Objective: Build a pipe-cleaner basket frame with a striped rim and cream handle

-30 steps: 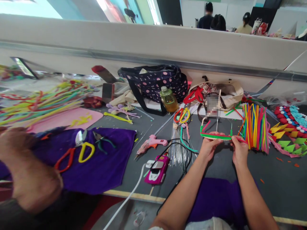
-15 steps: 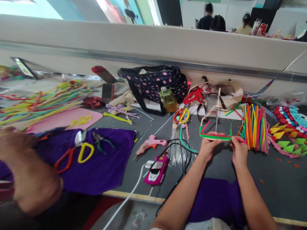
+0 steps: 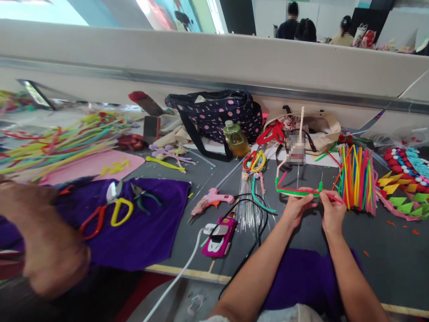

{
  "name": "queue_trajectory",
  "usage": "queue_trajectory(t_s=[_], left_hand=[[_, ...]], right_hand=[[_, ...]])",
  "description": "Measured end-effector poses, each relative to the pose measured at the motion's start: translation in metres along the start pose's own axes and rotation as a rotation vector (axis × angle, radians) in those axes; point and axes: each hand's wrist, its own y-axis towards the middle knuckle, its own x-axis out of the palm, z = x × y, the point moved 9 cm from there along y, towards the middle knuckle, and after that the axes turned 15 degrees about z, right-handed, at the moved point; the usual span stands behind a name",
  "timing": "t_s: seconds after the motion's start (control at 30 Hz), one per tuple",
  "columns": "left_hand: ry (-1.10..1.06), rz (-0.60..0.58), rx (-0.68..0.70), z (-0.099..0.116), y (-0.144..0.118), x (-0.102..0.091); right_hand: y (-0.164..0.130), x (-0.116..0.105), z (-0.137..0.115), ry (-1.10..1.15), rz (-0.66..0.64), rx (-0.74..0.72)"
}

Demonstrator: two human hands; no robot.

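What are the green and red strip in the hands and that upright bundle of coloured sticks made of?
The green and red strip, pinched by the left hand and right hand, looks like fuzzy pipe cleaner: matte and bent at the ends. The bundle of coloured sticks looks like the same material, straight.

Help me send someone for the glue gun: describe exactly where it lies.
On the grey table, look right of the purple cloth. The glue gun lies just above a magenta phone. It is the only pale pink, pistol-shaped tool there.
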Motion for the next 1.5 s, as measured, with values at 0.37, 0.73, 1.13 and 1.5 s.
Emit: queue_trajectory(t_s=[0.37,0.73,1.13,1.5], left_hand=[[-0.141,0.105,-0.057,-0.008,0.0,-0.005],[-0.1,0.111,-0.03,-0.003,0.0,-0.006],[-0.027,0.188,0.04,0.006,0.005,-0.016],[-0.03,0.073,0.006,0.0,0.0,-0.002]], right_hand=[[-0.006,0.006,-0.006,-0.013,-0.073,-0.051],[-0.006,0.006,-0.01,-0.016,-0.078,-0.085],[-0.001,-0.001,-0.012,-0.023,-0.03,-0.123],[-0.004,0.002,-0.009,-0.012,-0.038,-0.098]])
